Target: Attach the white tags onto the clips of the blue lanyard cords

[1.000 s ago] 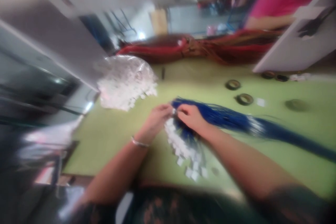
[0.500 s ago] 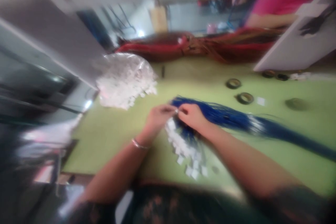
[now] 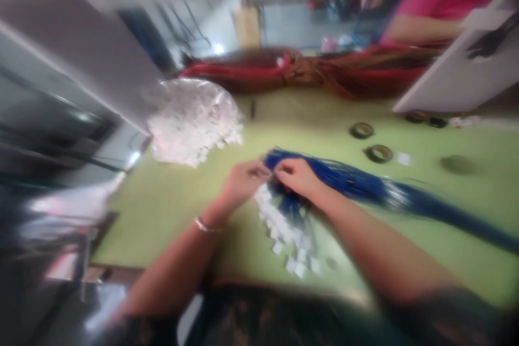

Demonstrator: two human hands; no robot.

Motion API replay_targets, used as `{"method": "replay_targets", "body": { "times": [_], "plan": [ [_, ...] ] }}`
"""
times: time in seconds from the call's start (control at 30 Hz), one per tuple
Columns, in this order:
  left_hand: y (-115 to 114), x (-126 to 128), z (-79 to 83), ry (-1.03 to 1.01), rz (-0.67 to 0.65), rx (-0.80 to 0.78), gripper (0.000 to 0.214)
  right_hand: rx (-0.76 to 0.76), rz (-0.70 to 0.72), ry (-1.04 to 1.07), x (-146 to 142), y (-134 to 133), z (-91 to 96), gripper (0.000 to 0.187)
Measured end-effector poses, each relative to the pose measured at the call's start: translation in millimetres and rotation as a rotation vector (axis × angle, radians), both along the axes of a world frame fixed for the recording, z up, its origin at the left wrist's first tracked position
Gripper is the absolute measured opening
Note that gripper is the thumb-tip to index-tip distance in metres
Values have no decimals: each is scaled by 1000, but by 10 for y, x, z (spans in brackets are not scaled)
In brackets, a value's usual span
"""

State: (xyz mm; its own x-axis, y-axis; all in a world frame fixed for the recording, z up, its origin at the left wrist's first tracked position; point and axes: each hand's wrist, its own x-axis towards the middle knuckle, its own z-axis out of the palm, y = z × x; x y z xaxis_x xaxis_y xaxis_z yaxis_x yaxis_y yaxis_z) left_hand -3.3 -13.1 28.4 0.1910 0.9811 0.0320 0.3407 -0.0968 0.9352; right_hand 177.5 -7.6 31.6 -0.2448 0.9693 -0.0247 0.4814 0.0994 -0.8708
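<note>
A thick bundle of blue wires lies across the green table, bound partway along with a clear wrap. At its left end my right hand is closed in a pinch, the wire tips close around the fingers. My left hand, with a bangle at the wrist, pinches just beside it, the fingertips of both hands nearly meeting. Whatever is between the fingertips is too small and blurred to make out. Below the hands, small white connectors lie in a heap at the loose wire ends.
A clear plastic bag spills many white pieces at the back left. Two rolls of dark tape lie right of centre. Red and brown wire bundles run along the back. Behind the white panel is a person in pink.
My left hand has shifted slightly left and its wrist is lower. The small white piece seen between the fingertips earlier no longer shows clearly. My right hand stays nearly in place.
</note>
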Motion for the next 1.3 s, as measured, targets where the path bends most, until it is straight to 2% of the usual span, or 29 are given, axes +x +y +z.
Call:
{"method": "replay_targets", "body": {
  "times": [0.1,0.17,0.3,0.4,0.47,0.53,0.63,0.67,0.8,0.9,1.07,1.2,1.3],
  "plan": [
    [9,-97,41,195,-103,86,13,201,-66,-153,11,59,-81,23],
    [-31,-108,97,358,-171,140,16,298,-22,-308,5,80,-142,24],
    [-237,-14,279,639,-379,129,19,299,20,-558,-21,70,-186,28],
    [-357,11,369,643,-586,139,25,291,6,-683,-45,30,-130,29],
    [-329,-46,355,551,-648,120,26,300,17,-745,-65,-7,-77,25],
    [-208,-140,278,424,-541,96,23,316,31,-791,-88,-45,-37,20],
    [55,-242,81,319,-122,170,20,372,31,-813,-109,-82,-23,18],
    [139,-245,8,318,-59,195,20,406,32,-812,-110,-86,-29,17],
    [385,-149,-233,400,-130,292,29,532,138,-803,-97,-74,-64,16],
    [500,-92,-318,392,-120,290,30,490,178,-780,-94,-63,-71,20],
    [593,-124,-355,230,-133,284,29,395,185,-755,-114,-55,-56,56],
    [592,-156,-348,174,-153,273,28,340,169,-805,-150,-57,-28,41],
    [586,-157,-347,177,-154,275,28,361,159,-835,-170,-72,-14,30]
  ]
}}
